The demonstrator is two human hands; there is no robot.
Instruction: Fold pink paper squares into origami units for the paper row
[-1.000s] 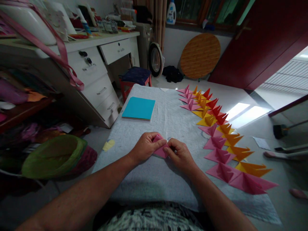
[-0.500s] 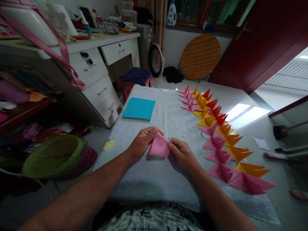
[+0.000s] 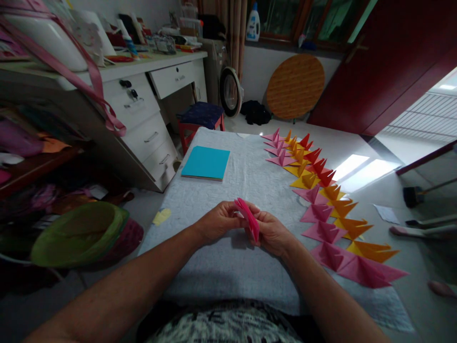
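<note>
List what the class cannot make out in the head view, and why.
- Pink paper: its full outline, seen nearly edge-on and partly covered by fingers.
- Right hand: some fingertips, behind the paper.
- Blue-topped stack: faces of the lower sheets, under the top one.
- Red folded papers: lower parts, overlapped by yellow ones.
- Pink strap: its continuation, cut off at the left edge.

Cloth-covered table (image 3: 246, 181), stack of blue paper (image 3: 206, 163), rows of pink, yellow, orange and red folded-paper shapes (image 3: 325, 231).
</note>
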